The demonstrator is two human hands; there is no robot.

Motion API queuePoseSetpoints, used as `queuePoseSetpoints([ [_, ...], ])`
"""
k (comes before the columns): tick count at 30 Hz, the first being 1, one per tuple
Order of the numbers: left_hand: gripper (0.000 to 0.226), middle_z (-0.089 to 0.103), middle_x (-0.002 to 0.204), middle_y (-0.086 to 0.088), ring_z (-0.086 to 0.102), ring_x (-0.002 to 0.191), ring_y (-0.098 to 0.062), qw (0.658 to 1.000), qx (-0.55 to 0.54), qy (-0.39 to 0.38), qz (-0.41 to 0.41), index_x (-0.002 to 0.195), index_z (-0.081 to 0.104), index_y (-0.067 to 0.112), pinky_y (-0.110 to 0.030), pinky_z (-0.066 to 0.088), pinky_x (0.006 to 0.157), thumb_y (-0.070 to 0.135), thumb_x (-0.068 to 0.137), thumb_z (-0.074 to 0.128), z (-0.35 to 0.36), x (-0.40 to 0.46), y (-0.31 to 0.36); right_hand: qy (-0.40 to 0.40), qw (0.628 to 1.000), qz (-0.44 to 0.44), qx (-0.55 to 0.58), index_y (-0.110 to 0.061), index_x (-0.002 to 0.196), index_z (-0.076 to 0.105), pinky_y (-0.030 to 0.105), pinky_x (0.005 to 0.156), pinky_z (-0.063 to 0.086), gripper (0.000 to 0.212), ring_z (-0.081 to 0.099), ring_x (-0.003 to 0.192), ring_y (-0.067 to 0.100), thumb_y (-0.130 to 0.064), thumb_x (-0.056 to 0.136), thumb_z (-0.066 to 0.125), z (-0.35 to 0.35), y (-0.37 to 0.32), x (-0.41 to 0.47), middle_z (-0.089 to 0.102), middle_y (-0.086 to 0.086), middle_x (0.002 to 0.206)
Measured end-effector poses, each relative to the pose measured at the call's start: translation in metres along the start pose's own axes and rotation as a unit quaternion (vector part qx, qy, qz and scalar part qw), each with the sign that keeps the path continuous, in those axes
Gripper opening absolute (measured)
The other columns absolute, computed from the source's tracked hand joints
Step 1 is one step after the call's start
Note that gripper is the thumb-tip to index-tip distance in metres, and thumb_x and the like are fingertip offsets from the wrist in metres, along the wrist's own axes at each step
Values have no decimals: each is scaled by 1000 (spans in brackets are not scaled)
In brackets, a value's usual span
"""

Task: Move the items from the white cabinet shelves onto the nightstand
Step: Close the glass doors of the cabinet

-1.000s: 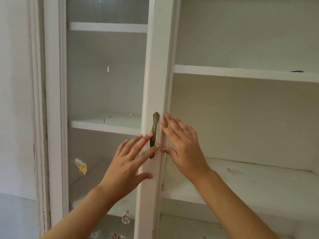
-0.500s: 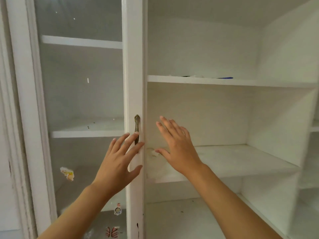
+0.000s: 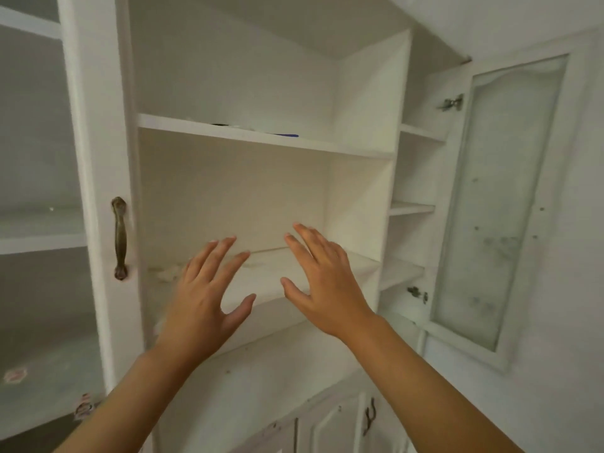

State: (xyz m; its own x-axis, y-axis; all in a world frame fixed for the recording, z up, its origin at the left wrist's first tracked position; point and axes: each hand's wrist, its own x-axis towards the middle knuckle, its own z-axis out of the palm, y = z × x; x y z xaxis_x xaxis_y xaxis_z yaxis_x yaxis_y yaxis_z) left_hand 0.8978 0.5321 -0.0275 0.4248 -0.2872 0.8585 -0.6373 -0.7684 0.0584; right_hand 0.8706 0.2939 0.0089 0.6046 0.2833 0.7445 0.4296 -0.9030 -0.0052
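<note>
The white cabinet (image 3: 362, 103) stands open in front of me. On its upper shelf (image 3: 261, 138) lie flat items, only their edges showing: a dark one (image 3: 220, 124) and a blue one (image 3: 287, 135). The middle shelf (image 3: 271, 276) holds nothing that I can see. My left hand (image 3: 206, 295) and my right hand (image 3: 323, 282) are both raised before the middle shelf, palms forward, fingers spread, holding nothing. The nightstand is out of view.
A closed glass door with a bronze handle (image 3: 119, 238) is at the left, stickers (image 3: 14, 376) low on its glass. The right glass door (image 3: 500, 197) stands swung open. Narrow side shelves (image 3: 411, 209) sit beside it. Lower cupboard doors (image 3: 340, 423) lie below.
My view has swung right and up, away from the left door. Both hands have left the door frame and handle and now hover in front of the open middle shelf.
</note>
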Motion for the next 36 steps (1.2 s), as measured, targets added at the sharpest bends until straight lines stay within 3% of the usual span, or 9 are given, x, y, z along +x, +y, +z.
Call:
queuePoseSetpoints([
  [7, 68, 34, 167, 0, 30, 155, -28, 995, -79, 23, 52, 151, 51, 21, -54, 36, 120, 55, 92, 55, 42, 55, 81, 26, 996, 59, -69, -26, 163, 28, 50, 127, 21, 66, 11, 160, 14, -47, 104, 49, -81, 65, -39, 13, -8, 174],
  [12, 68, 36, 166, 1, 30, 154, -27, 988, -126, 37, 79, 151, 51, 22, -54, 36, 120, 57, 92, 54, 85, 94, 147, 41, 990, 86, -106, -26, 163, 30, 39, 127, 11, 65, 12, 160, 16, -46, 104, 50, -129, 124, -66, 15, -6, 174],
  [19, 68, 35, 166, 3, 30, 154, -25, 980, -170, 34, 95, 151, 51, 23, -55, 38, 119, 56, 92, 55, 157, 134, 231, 51, 983, 115, -132, -29, 162, 29, 46, 129, 17, 64, 11, 160, 11, -48, 104, 46, -171, 229, -97, 14, -9, 174],
  [29, 69, 35, 166, 4, 28, 156, -22, 974, -207, 22, 88, 153, 47, 26, -56, 36, 120, 59, 92, 52, 268, 184, 339, 35, 977, 132, -161, -30, 163, 28, 46, 128, 19, 64, 11, 160, 11, -48, 105, 48, -205, 380, -147, 14, -10, 174],
  [36, 70, 35, 166, 7, 30, 155, -23, 969, -234, -3, 81, 153, 46, 30, -59, 38, 118, 64, 92, 48, 339, 210, 381, 36, 972, 159, -169, -34, 164, 24, 39, 130, 11, 65, 7, 159, 6, -50, 105, 48, -201, 461, -157, 8, -15, 174],
])
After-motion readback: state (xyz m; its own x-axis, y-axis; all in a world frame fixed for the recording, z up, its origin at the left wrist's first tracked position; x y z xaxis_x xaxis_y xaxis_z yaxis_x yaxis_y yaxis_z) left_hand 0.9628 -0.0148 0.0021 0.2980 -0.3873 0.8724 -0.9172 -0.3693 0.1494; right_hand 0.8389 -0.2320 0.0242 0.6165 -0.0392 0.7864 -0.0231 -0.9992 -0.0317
